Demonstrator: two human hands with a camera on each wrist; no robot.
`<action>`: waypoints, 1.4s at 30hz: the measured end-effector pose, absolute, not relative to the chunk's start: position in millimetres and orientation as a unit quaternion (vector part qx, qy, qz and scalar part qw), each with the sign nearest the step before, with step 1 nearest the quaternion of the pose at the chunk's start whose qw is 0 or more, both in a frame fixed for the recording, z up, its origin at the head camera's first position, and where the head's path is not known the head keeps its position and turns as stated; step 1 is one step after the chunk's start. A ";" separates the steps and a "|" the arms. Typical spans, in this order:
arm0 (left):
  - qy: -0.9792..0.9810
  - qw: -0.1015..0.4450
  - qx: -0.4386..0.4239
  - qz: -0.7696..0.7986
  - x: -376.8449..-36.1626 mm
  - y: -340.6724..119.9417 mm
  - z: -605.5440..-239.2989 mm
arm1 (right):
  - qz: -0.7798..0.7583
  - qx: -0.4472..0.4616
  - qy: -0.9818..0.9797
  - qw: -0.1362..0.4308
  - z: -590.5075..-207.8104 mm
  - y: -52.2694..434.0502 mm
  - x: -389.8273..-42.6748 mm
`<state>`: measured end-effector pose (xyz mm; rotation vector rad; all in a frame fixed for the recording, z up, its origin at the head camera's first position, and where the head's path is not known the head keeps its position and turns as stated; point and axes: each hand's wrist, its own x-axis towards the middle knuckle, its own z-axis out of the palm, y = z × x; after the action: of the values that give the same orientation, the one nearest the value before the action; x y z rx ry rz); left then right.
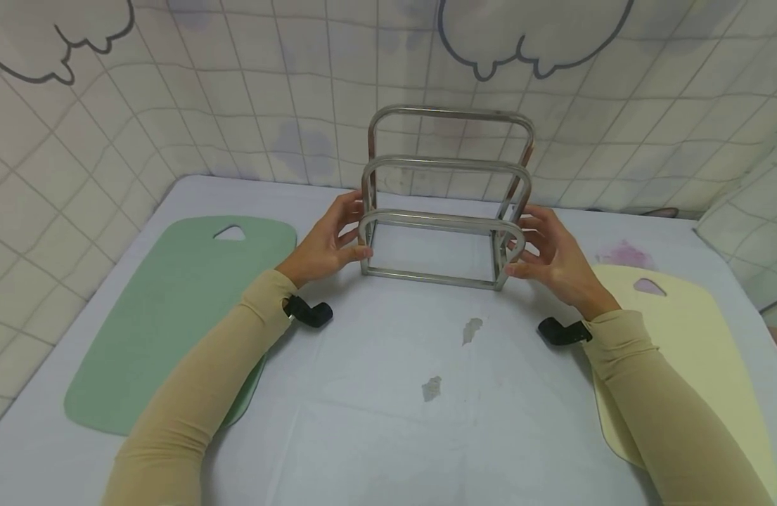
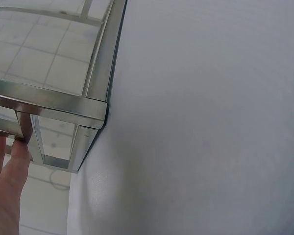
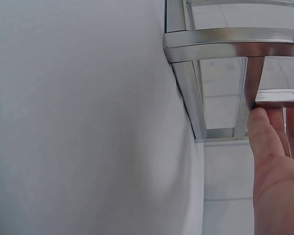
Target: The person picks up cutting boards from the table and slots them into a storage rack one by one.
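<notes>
A metal cutting-board rack (image 1: 439,219) with three upright hoops stands at the back of the table. On its left side my left hand (image 1: 325,246) holds the frame, thumb at the front hoop and fingers further back. My right hand (image 1: 555,267) grips the opposite side in much the same way. In the left wrist view, fingertips (image 2: 18,152) touch a bar of the rack (image 2: 49,100). The right wrist view has fingers (image 3: 264,129) right at a bar near the lower frame (image 3: 225,51).
A green cutting board (image 1: 173,309) lies flat on the left, partly under the left forearm. On the right lies a pale yellow cutting board (image 1: 685,351), partly covered by the right forearm. Behind the rack hangs a grid-patterned cloth (image 1: 299,91). White cloth (image 1: 375,393) covers the table.
</notes>
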<state>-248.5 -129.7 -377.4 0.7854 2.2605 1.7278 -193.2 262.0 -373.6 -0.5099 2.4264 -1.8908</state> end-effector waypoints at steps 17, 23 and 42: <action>0.766 0.097 0.267 0.577 -248.0 -127.9 -378.7 | -0.583 -0.173 0.794 0.009 -377.5 264.9 -193.8; 0.771 0.094 0.267 0.571 -248.7 -128.4 -376.3 | -0.562 -0.169 0.810 0.003 -374.8 264.4 -194.6; 0.775 0.096 0.270 0.564 -249.0 -129.2 -374.9 | -0.552 -0.157 0.819 0.015 -371.0 262.9 -195.8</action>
<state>-249.0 -129.2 -374.9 0.7998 2.2953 1.6708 -195.8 262.9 -371.0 -0.4876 2.5483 -1.7176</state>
